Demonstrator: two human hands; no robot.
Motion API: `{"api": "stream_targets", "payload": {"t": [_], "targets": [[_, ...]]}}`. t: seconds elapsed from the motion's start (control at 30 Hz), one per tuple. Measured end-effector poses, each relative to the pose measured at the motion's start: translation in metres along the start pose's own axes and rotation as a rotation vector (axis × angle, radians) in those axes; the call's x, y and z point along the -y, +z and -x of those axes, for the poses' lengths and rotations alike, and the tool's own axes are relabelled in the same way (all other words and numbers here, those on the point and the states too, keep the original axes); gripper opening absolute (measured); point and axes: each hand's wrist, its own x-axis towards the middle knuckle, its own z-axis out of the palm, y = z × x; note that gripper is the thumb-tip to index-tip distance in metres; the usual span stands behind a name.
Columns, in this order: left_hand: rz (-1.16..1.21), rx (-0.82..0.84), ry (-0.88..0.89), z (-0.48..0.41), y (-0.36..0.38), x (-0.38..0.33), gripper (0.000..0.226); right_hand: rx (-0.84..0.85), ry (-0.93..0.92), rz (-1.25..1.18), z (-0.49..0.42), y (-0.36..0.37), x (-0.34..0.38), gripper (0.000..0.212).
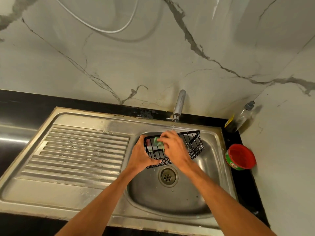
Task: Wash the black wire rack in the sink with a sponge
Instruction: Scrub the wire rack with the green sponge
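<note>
The black wire rack (192, 147) is held over the steel sink basin (211, 169), tilted, under the tap. My left hand (143, 155) grips its left end, fingers curled under the lower edge. My right hand (172, 147) holds a green sponge (158, 142) pressed against the rack's inside wires. A thin stream of water falls from the tap (179, 106) onto the rack's far edge.
The ribbed draining board (81, 154) lies left of the basin. The drain (167, 175) sits below the rack. A red round tub (240, 156) and a clear soap bottle (240, 118) stand on the black counter at right. Marble wall behind.
</note>
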Motion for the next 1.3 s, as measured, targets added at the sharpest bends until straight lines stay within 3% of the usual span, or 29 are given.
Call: {"api": "stream_targets", "payload": {"t": [0.07,0.2,0.3,0.47,0.57,0.63,0.7,0.8,0.93,1.07,1.2,1.3], "targets": [[-0.01,-0.001,0.003,-0.003,-0.002,-0.004,0.109,-0.05,0.088,-0.015,-0.011,-0.002,0.001,0.033],[-0.004,-0.047,0.025,-0.005,-0.008,-0.008,0.099,0.09,-0.082,-0.023,0.022,0.008,0.011,0.032],[0.026,-0.08,0.007,-0.004,-0.013,-0.006,0.1,0.034,-0.082,-0.035,0.029,0.001,-0.017,0.03],[0.061,-0.076,-0.075,0.0,-0.017,0.002,0.102,-0.317,0.374,-0.32,0.014,-0.035,-0.042,0.028],[0.122,-0.066,-0.102,0.006,-0.018,0.008,0.109,-0.69,0.719,-0.646,0.028,-0.047,-0.057,0.024],[0.178,-0.059,-0.132,0.013,-0.017,0.012,0.111,-0.796,0.906,-0.853,0.038,-0.039,-0.068,0.026],[0.235,-0.049,-0.163,0.021,-0.014,0.014,0.113,-0.714,0.987,-0.968,0.046,-0.024,-0.071,0.029],[0.308,-0.038,-0.21,0.03,-0.013,0.018,0.122,-0.586,0.992,-0.957,0.05,-0.012,-0.069,0.026],[0.366,-0.049,-0.297,0.04,-0.01,0.025,0.105,-0.452,0.979,-0.98,0.042,-0.018,-0.066,0.021],[0.354,-0.006,-0.346,0.051,-0.005,0.036,0.112,-0.452,1.003,-1.137,0.031,-0.025,-0.063,0.019],[0.283,0.114,-0.376,0.056,0.003,0.048,0.132,-0.434,0.94,-1.064,0.022,-0.03,-0.053,0.019],[0.188,0.173,-0.367,0.05,0.011,0.043,0.12,-0.393,0.857,-0.952,0.017,-0.03,-0.042,0.016]]}}
